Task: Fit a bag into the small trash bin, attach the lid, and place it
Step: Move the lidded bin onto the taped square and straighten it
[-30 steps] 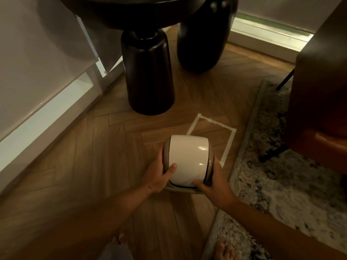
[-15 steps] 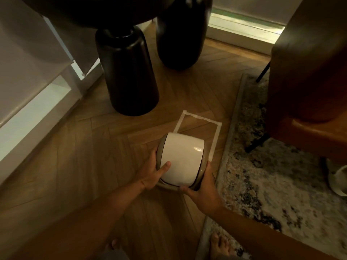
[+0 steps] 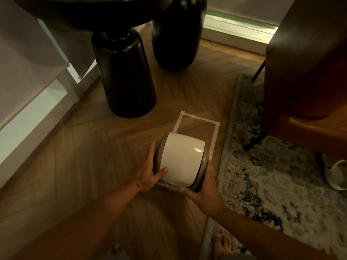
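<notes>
The small trash bin has a cream swing lid in a tan rim and is seen from above. It sits low over the wood floor, covering the near part of a white tape rectangle. My left hand grips its left side, thumb resting on the lid. My right hand holds the near right corner of the rim. No bag shows from this angle.
Two black rounded table legs stand just beyond the tape. A patterned rug borders the tape on the right, under a brown leather chair. A white wall base runs along the left. My bare feet are at the bottom.
Both hands have carried the bin forward, further into the tape rectangle. The view has shifted closer to the black table legs.
</notes>
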`<state>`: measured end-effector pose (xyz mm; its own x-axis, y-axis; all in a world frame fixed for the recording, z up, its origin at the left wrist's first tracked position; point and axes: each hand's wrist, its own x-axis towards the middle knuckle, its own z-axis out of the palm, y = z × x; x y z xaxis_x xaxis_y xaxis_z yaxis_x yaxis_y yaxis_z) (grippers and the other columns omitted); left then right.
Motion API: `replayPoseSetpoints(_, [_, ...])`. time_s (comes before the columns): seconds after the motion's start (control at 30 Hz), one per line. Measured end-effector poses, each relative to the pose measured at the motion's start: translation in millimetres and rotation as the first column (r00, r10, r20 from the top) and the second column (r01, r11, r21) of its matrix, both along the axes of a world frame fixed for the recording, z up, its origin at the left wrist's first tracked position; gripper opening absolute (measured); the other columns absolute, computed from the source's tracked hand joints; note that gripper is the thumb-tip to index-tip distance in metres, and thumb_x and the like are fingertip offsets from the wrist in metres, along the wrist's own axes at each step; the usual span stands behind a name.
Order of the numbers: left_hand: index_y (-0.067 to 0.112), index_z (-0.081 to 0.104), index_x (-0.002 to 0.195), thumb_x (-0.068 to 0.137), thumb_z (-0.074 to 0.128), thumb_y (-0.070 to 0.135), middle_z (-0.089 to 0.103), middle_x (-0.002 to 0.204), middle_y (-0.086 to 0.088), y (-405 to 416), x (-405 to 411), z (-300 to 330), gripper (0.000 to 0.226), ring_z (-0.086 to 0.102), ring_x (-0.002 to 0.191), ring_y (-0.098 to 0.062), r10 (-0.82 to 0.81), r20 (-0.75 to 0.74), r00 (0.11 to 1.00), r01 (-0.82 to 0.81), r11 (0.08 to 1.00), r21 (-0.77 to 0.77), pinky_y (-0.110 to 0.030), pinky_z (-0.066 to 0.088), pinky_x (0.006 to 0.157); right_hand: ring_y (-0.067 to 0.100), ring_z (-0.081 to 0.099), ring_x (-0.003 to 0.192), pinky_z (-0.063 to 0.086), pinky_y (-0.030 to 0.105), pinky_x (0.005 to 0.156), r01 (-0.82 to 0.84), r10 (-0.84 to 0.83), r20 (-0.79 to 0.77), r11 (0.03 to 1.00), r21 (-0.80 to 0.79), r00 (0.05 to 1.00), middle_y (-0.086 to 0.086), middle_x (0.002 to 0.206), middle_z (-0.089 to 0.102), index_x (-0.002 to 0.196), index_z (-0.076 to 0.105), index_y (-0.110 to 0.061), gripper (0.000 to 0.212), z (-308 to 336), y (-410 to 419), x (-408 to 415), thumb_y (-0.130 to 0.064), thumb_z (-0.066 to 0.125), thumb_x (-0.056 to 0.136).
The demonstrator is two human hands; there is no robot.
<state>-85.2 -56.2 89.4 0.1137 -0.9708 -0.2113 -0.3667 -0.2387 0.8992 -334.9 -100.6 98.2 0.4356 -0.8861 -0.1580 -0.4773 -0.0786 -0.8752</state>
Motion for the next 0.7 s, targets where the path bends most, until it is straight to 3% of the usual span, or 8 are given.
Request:
replayPoseSetpoints(0.07, [0.055, -0.017, 0.154, 0.077, 0.064, 0.079, 0.01, 0.163, 0.021, 2.9, -1.8, -0.7, 0.114, 0.026, 0.153, -0.016, -0.008, 0.028, 1.0, 0.008, 1.0, -0.027, -0.052, 0.034, 0.121, 0.007, 0.039, 0.152, 0.045, 0.045, 0.119, 0.004, -0.004, -0.002, 1.0, -0.018, 1.0, -0.012, 0.163, 0.038, 0.167, 0.004, -0.023, 0.138, 0.7, -0.1, 0.4, -0.053, 0.096, 0.068])
replayPoseSetpoints(0.17, [0.046, -0.012, 0.159, 0.079, 0.064, 0.078, 0.016, 0.168, 0.013, 5.6, -3.8, -6.3, 0.115, 0.032, 0.151, -0.016, -0.004, 0.034, 0.999, 0.006, 0.999, -0.052, -0.053, 0.037, 0.119, 0.003, 0.036, 0.153, 0.041, 0.04, 0.122, 0.021, -0.022, -0.021, 0.999, -0.033, 1.0, -0.015, 0.164, 0.034, 0.168, 0.0, -0.024, 0.137, 0.4, 3.5, 4.0, -0.054, 0.093, 0.072])
replayPoseSetpoints(0.3, [0.058, -0.002, 0.155, 0.081, 0.064, 0.077, 0.031, 0.162, 0.015, 5.6, -8.0, -12.1, 0.102, 0.042, 0.145, -0.012, 0.031, -0.026, 0.999, -0.032, 0.998, -0.062, -0.052, 0.043, 0.115, -0.008, 0.032, 0.149, 0.04, 0.031, 0.12, 0.061, -0.062, -0.006, 0.997, -0.037, 0.998, -0.028, 0.16, 0.03, 0.168, -0.004, -0.03, 0.135, -1.2, 8.2, 7.9, -0.057, 0.089, 0.074])
replayPoseSetpoints(0.4, [0.066, 0.007, 0.15, 0.082, 0.061, 0.078, 0.036, 0.153, 0.03, 4.6, -10.3, -14.7, 0.088, 0.045, 0.141, -0.004, 0.064, -0.047, 0.997, -0.067, 0.995, -0.075, -0.048, 0.044, 0.115, 0.009, 0.042, 0.15, 0.046, 0.045, 0.118, 0.106, -0.106, 0.006, 0.994, -0.026, 0.994, -0.014, 0.162, 0.037, 0.168, 0.002, -0.026, 0.13, -5.8, 10.3, 9.3, -0.058, 0.087, 0.076])
replayPoseSetpoints(0.47, [0.067, 0.011, 0.149, 0.082, 0.06, 0.079, 0.04, 0.15, 0.027, 3.7, -10.9, -17.6, 0.083, 0.047, 0.138, -0.004, 0.074, -0.037, 0.997, -0.076, 0.994, -0.074, -0.048, 0.045, 0.113, 0.013, 0.042, 0.151, 0.046, 0.05, 0.117, 0.124, -0.123, 0.014, 0.992, -0.025, 0.992, -0.01, 0.163, 0.039, 0.169, 0.003, -0.026, 0.126, -9.6, 10.3, 9.1, -0.056, 0.086, 0.08])
replayPoseSetpoints(0.6, [0.046, 0.016, 0.159, 0.085, 0.061, 0.074, 0.044, 0.155, 0.007, 4.3, -14.2, -28.2, 0.091, 0.05, 0.139, -0.012, 0.108, -0.035, 0.994, -0.111, 0.99, -0.092, -0.052, 0.047, 0.111, 0.008, 0.042, 0.15, 0.047, 0.049, 0.118, 0.135, -0.134, 0.02, 0.99, -0.05, 0.991, -0.012, 0.164, 0.039, 0.169, -0.002, -0.03, 0.117, -16.1, 9.4, 8.3, -0.045, 0.082, 0.089])
replayPoseSetpoints(0.7, [0.029, 0.016, 0.162, 0.086, 0.06, 0.072, 0.043, 0.157, 0.002, 2.8, -21.5, -35.7, 0.098, 0.049, 0.14, -0.015, 0.149, -0.017, 0.989, -0.15, 0.98, -0.13, -0.05, 0.046, 0.112, 0.007, 0.045, 0.149, 0.049, 0.049, 0.116, 0.143, -0.143, 0.015, 0.988, -0.064, 0.99, -0.013, 0.162, 0.042, 0.169, -0.004, -0.029, 0.117, -24.8, 6.6, 7.2, -0.043, 0.08, 0.09])
